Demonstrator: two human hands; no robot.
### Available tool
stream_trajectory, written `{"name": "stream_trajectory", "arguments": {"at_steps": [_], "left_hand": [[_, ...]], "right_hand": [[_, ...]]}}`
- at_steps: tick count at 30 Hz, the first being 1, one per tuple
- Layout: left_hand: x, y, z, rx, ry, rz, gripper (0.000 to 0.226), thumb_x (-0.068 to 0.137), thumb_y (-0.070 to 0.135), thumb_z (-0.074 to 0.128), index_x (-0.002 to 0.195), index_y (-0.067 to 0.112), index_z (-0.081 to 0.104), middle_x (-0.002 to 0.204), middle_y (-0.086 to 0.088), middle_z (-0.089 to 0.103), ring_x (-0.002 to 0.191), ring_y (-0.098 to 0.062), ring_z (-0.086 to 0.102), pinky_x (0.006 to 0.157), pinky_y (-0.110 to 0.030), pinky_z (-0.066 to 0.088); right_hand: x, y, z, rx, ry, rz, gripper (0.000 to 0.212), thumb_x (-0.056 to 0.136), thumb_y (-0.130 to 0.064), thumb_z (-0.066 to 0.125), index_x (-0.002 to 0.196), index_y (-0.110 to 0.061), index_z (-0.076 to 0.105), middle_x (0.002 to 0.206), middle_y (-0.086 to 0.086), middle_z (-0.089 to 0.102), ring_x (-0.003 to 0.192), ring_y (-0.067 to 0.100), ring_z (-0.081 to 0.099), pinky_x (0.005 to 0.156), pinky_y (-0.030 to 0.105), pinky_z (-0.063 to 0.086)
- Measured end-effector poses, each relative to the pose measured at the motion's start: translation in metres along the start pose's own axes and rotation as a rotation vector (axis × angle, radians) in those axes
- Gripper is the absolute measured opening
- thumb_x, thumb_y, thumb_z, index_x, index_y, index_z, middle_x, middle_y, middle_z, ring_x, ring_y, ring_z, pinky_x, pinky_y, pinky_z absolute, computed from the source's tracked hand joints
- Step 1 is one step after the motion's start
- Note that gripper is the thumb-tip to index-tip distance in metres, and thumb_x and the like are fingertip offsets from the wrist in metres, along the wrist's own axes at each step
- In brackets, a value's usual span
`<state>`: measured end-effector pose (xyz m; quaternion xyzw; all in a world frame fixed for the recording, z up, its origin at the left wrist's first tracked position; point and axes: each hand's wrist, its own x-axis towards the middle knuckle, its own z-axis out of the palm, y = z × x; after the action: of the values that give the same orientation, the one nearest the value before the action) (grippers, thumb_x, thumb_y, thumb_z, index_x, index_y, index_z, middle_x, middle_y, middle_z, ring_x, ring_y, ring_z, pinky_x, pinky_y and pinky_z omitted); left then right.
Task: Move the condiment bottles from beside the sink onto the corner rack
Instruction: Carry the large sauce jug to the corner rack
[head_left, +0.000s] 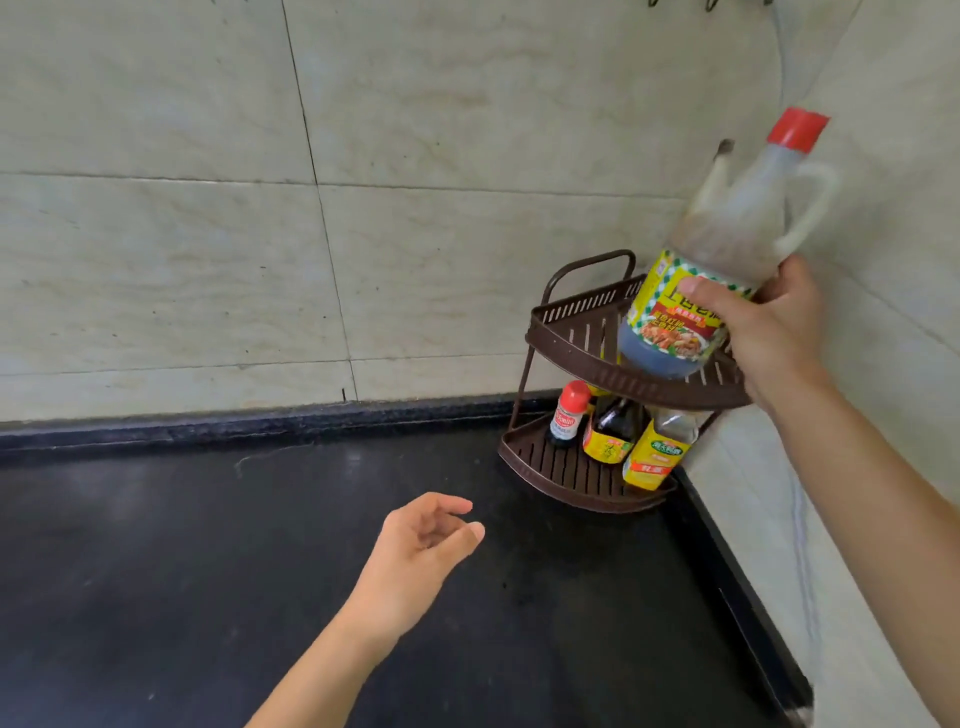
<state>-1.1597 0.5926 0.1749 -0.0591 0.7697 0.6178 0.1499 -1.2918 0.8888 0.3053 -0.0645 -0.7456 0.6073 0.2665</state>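
Observation:
My right hand (769, 327) grips a large soy sauce bottle (727, 244) with a red cap, a side handle and a yellow label. The bottle is tilted, its base just above the top shelf of the brown two-tier corner rack (566, 325). On the rack's lower shelf stand a small red-capped bottle (568, 415), a dark bottle with a yellow label (610, 431) and a clear bottle with a yellow label (657, 452). My left hand (421, 545) hovers over the black counter with loosely curled fingers, holding nothing.
The black counter (208, 571) stretches left and forward from the rack. Beige tiled walls (182, 234) meet in the corner behind the rack. A pale ledge (779, 545) runs along the right side.

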Motion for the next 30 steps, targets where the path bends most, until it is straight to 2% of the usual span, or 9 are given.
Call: {"name": "stream_trajectory", "arguments": {"at_steps": [2, 5, 8, 12, 18, 22, 24, 30], "left_hand": [[0.002, 0.007, 0.017, -0.040, 0.058, -0.021, 0.014, 0.088, 0.026, 0.069, 0.102, 0.028, 0.067, 0.090, -0.001, 0.074, 0.088, -0.013, 0.071, 0.089, -0.033, 0.056], [0.001, 0.008, 0.042, -0.090, 0.139, -0.055, 0.013, 0.087, 0.025, 0.070, 0.100, 0.028, 0.068, 0.091, -0.004, 0.074, 0.090, -0.016, 0.071, 0.092, -0.039, 0.056], [-0.006, 0.006, 0.060, -0.139, 0.222, -0.089, 0.021, 0.078, 0.035, 0.072, 0.098, 0.029, 0.070, 0.090, -0.004, 0.075, 0.090, -0.020, 0.071, 0.093, -0.044, 0.055], [-0.016, 0.000, 0.069, -0.182, 0.312, -0.123, 0.030, 0.072, 0.039, 0.068, 0.098, 0.026, 0.070, 0.087, -0.008, 0.074, 0.092, -0.031, 0.069, 0.088, -0.050, 0.053], [-0.023, -0.005, 0.072, -0.201, 0.390, -0.162, 0.032, 0.072, 0.036, 0.068, 0.100, 0.021, 0.069, 0.088, -0.008, 0.075, 0.088, -0.025, 0.071, 0.089, -0.046, 0.055], [-0.022, -0.007, 0.075, -0.189, 0.396, -0.168, 0.017, 0.084, 0.024, 0.072, 0.101, 0.020, 0.069, 0.087, -0.009, 0.075, 0.090, -0.029, 0.070, 0.088, -0.046, 0.055], [-0.021, -0.006, 0.076, -0.183, 0.387, -0.165, 0.015, 0.086, 0.024, 0.071, 0.101, 0.020, 0.069, 0.087, -0.009, 0.076, 0.089, -0.028, 0.070, 0.088, -0.046, 0.056], [-0.019, 0.003, 0.071, -0.169, 0.359, -0.131, 0.031, 0.074, 0.036, 0.067, 0.101, 0.021, 0.069, 0.088, -0.008, 0.076, 0.089, -0.027, 0.070, 0.087, -0.043, 0.056]], "right_hand": [[0.038, 0.012, 0.000, -0.051, -0.030, -0.040, 0.066, 0.059, -0.017, 0.089, 0.114, -0.016, 0.053, 0.101, -0.008, 0.069, 0.088, 0.001, 0.069, 0.073, 0.023, 0.055], [0.083, 0.039, 0.004, -0.143, -0.049, -0.056, 0.079, 0.048, -0.037, 0.090, 0.115, -0.017, 0.053, 0.109, -0.003, 0.068, 0.097, 0.009, 0.067, 0.084, 0.033, 0.057], [0.111, 0.067, 0.011, -0.209, -0.091, -0.046, 0.090, 0.043, -0.048, 0.088, 0.119, -0.016, 0.052, 0.115, -0.001, 0.066, 0.103, 0.014, 0.065, 0.090, 0.042, 0.055], [0.125, 0.092, 0.017, -0.235, -0.107, -0.031, 0.087, 0.051, -0.042, 0.089, 0.123, -0.013, 0.051, 0.120, 0.000, 0.063, 0.108, 0.015, 0.062, 0.096, 0.040, 0.052], [0.126, 0.110, 0.017, -0.233, -0.121, -0.063, 0.081, 0.059, -0.040, 0.086, 0.127, -0.015, 0.050, 0.125, -0.001, 0.061, 0.111, 0.011, 0.058, 0.096, 0.032, 0.050], [0.125, 0.109, 0.012, -0.302, -0.164, -0.096, 0.077, 0.067, -0.037, 0.086, 0.131, -0.014, 0.048, 0.129, 0.001, 0.059, 0.115, 0.014, 0.056, 0.092, 0.027, 0.046], [0.122, 0.107, 0.010, -0.338, -0.172, -0.093, 0.078, 0.069, -0.038, 0.084, 0.133, -0.016, 0.046, 0.131, 0.000, 0.058, 0.118, 0.015, 0.054, 0.094, 0.028, 0.045], [0.119, 0.098, 0.006, -0.425, -0.238, 0.029, 0.082, 0.074, -0.040, 0.080, 0.140, -0.018, 0.037, 0.139, 0.003, 0.052, 0.127, 0.025, 0.050, 0.099, 0.040, 0.044]]}}
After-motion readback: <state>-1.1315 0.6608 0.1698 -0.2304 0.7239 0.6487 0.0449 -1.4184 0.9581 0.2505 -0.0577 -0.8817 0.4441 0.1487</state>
